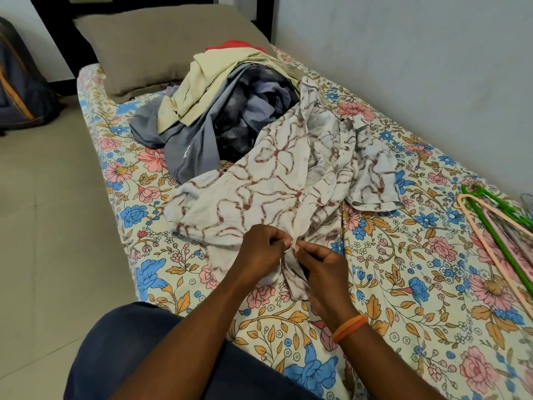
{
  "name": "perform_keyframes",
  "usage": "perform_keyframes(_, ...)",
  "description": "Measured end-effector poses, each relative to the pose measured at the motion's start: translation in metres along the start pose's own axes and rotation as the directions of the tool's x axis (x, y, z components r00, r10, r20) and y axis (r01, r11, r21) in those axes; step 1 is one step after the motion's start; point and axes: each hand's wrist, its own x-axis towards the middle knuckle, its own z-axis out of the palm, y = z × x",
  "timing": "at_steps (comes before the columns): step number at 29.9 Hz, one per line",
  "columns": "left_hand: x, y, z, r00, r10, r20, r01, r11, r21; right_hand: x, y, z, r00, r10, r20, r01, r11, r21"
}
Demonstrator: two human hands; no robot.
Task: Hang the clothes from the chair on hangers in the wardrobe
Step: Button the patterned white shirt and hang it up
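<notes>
**Both hands pinching the front edge of a patterned shirt on the bed**

The white shirt [288,180] with a brown vine pattern lay spread across the floral bed sheet [403,284], its lower front edge gathered toward the person. The left hand [261,252] and the right hand [320,269] met at this edge; the grip of each was pressed together, thumb and fingertips pinching the shirt fabric at nearly the same spot, with a fold of cloth hanging down between the palms. An orange band [349,327] circled the right wrist.

Beyond the shirt, a pile of further clothes [219,111] rested on the bed: a grey garment, a dark mottled one, a cream one on top, and a red piece just showing at the far side. The pile touched the shirt's upper part and lay just in front of a brown pillow [161,44].

At the right edge of the bed, well apart from the hands, lay a bundle of hangers [496,223], green and pale pink among them. A dark bag [20,82] stood on the floor to the left.
</notes>
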Motion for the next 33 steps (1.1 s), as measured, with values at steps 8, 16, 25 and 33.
perform_keyframes(8,0.0,0.004,0.0,1.0,0.018,-0.001,-0.018,0.994,0.107,-0.004,-0.008,0.001,0.989,-0.146,0.008,0.146,0.978,-0.148)
perform_keyframes(16,-0.001,0.003,-0.001,0.996,0.087,-0.012,-0.085,0.987,0.134,-0.006,-0.016,-0.004,0.993,-0.114,0.027,0.116,0.927,-0.355)
perform_keyframes(25,0.001,0.004,-0.002,0.996,0.089,-0.022,-0.087,0.993,0.082,0.015,-0.07,-0.046,0.983,0.153,-0.106,-0.156,0.988,-0.018)
perform_keyframes(33,-0.005,0.006,0.005,0.996,0.084,-0.011,-0.084,0.996,0.043,-0.001,-0.042,-0.029,0.785,-0.576,0.228,0.523,0.421,-0.741)
